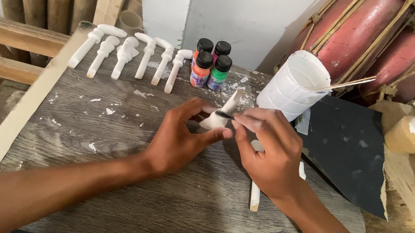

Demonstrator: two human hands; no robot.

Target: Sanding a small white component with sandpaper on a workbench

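Hands meet just in front of the white cup [294,87]: the left hand [179,136] is pinched, thumb and fingers, around a small white-painted wooden piece [222,114], while the right hand [271,150] is closed on a thin brush [226,115] whose dark tip touches that piece. Left of the cup stand four small paint bottles [211,64] with black caps, and further left lies a row of white pegs [131,56] on the grey wooden tabletop [107,173]. Right of the cup lies a dark sheet [349,153]; a thin stick [346,84] leans from the cup's rim.
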